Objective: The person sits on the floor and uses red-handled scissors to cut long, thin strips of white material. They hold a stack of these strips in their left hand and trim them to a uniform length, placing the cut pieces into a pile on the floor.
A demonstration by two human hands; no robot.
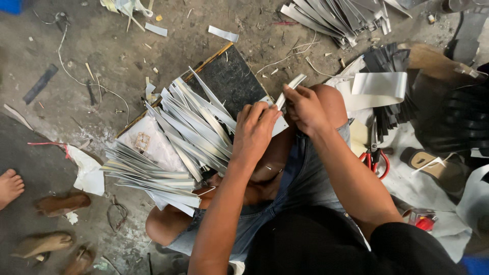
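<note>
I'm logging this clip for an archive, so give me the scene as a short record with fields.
Setting: person seated on a gritty concrete floor
Left hand: fingers closed on a thin pale strip
Right hand: pinching the same strip
On the lap: fanned pile of grey-white strips beside a dark flat board
Nearby: red-handled scissors; stack of black strips
Other people: bare foot at left edge
</note>
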